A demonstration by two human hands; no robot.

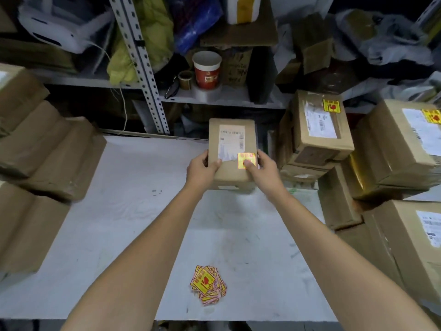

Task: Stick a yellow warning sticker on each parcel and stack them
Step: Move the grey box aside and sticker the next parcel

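Bare forearms (148,247) — left hand (202,168), right hand (263,172) bare too.

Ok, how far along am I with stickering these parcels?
Done: at least two right-side parcels already carry yellow stickers. In hand: left hand and right hand grip the middle parcel, thumb on its sticker. Left: stacking it, plus the left boxes, which show no stickers.

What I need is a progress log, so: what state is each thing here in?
Parcel: held at both sides, sticker on.
Yellow sticker: stuck on parcel top, under right thumb.
Left hand: grips parcel's left edge.
Right hand: grips right edge, thumb pressing sticker.
Sticker pile: loose on table.
Right parcels: stacked, top ones stickered.
Left parcels: stacked, no stickers visible.
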